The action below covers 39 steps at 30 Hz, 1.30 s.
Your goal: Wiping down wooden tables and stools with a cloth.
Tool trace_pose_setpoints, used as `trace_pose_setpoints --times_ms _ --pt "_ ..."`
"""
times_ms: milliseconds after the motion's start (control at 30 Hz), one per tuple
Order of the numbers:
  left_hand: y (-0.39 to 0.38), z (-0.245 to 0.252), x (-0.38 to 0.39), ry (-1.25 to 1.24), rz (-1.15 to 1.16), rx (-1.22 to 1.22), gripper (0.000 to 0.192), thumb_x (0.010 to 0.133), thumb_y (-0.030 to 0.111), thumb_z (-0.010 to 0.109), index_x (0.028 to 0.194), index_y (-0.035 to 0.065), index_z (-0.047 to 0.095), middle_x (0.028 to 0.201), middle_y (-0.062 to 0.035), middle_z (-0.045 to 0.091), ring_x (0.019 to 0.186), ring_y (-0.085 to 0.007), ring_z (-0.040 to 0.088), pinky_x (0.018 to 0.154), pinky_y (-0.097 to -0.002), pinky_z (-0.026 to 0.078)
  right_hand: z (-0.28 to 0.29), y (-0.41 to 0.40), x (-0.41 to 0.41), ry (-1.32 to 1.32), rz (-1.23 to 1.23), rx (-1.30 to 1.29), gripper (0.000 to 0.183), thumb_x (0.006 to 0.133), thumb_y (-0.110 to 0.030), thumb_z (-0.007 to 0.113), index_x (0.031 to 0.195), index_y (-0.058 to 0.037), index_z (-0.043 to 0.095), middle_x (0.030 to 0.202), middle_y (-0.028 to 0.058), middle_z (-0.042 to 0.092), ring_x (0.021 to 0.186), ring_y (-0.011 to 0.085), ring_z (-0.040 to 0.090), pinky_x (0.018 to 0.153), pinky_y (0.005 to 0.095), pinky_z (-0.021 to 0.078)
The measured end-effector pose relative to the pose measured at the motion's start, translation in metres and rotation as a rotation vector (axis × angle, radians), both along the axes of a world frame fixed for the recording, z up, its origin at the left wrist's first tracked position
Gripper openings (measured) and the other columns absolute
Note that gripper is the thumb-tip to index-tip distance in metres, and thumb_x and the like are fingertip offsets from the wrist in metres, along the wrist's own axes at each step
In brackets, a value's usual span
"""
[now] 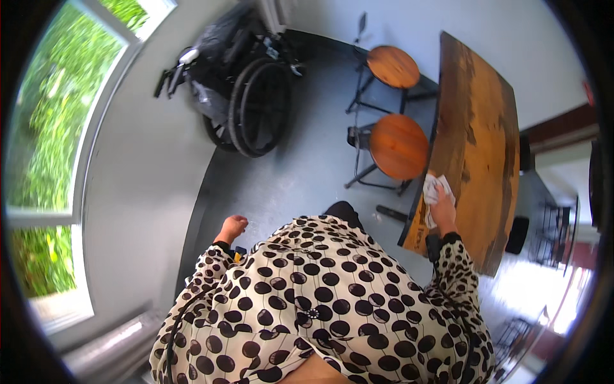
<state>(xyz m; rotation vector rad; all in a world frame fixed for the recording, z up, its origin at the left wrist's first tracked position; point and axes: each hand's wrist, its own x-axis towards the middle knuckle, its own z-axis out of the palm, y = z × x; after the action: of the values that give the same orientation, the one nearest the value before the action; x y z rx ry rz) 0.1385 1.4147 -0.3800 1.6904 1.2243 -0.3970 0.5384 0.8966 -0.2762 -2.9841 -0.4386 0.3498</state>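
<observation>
My right hand (443, 208) holds a crumpled white cloth (435, 191) against the near left edge of a wooden table (484, 158). The tabletop is brown with dark streaks, and some writing shows at its near corner. My left hand (232, 227) hangs beside my body at the left, with its fingers curled; whether anything is inside them cannot be made out. Both forearms are in dotted sleeves with dark cuffs.
Two stools with round wooden seats (399, 146) (393, 66) stand along the table's left side. A folded black wheelchair (261, 108) is by the wall at the upper left. A large window (62, 110) is at the far left. More dark chairs (554, 230) stand at the right.
</observation>
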Motion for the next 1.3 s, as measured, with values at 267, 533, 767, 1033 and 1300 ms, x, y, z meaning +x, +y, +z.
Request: trace_pose_setpoints --times_ms 267,533,767,1033,1300 --pt "0.026 -0.001 0.174 -0.084 -0.375 0.038 0.031 0.077 0.021 0.059 0.099 -0.0003 0.065 0.076 -0.0103 0.066 0.070 -0.0183 0.063 0.068 -0.0301 0.050 0.023 0.010 -0.011 0.077 -0.074 0.036 0.055 0.075 -0.006 0.056 0.125 -0.0230 0.038 0.107 0.0220 0.049 0.095 0.0426 0.052 0.078 0.0487 0.0447" --pt "0.006 -0.015 0.308 -0.196 -0.713 0.013 0.031 0.077 0.024 0.059 0.100 0.0033 0.065 0.076 -0.0082 0.066 0.071 -0.0176 0.063 0.068 -0.0298 0.050 0.033 0.026 -0.009 0.160 -0.197 -0.001 0.057 0.070 -0.002 0.056 0.121 -0.0218 0.041 0.110 0.0177 0.052 0.097 0.0407 0.053 0.079 0.0473 0.0454" --pt "-0.002 0.006 0.422 -0.186 -0.815 -0.133 0.031 0.077 0.024 0.060 0.099 0.0026 0.064 0.075 -0.0072 0.066 0.068 -0.0155 0.062 0.066 -0.0290 0.049 0.041 0.037 -0.010 0.110 -0.247 0.061 0.056 0.070 0.000 0.055 0.121 -0.0206 0.042 0.110 0.0166 0.052 0.098 0.0401 0.052 0.079 0.0465 0.0453" --pt "0.020 -0.007 0.517 -0.108 -1.139 -0.109 0.032 0.076 0.030 0.058 0.098 0.0085 0.066 0.090 -0.0100 0.067 0.083 -0.0229 0.063 0.074 -0.0324 0.048 0.030 0.061 -0.006 0.000 -0.529 -0.019 0.056 0.072 -0.003 0.056 0.124 -0.0186 0.043 0.101 0.0185 0.054 0.092 0.0393 0.055 0.076 0.0470 0.0449" --pt "0.075 0.010 0.562 -0.260 -1.314 -0.035 0.028 0.075 0.028 0.057 0.093 0.0085 0.066 0.081 -0.0131 0.066 0.075 -0.0296 0.063 0.069 -0.0359 0.049 0.028 0.063 -0.011 0.022 -0.770 -0.096 0.054 0.075 -0.004 0.051 0.126 -0.0172 0.040 0.109 0.0201 0.054 0.099 0.0412 0.052 0.082 0.0474 0.0439"
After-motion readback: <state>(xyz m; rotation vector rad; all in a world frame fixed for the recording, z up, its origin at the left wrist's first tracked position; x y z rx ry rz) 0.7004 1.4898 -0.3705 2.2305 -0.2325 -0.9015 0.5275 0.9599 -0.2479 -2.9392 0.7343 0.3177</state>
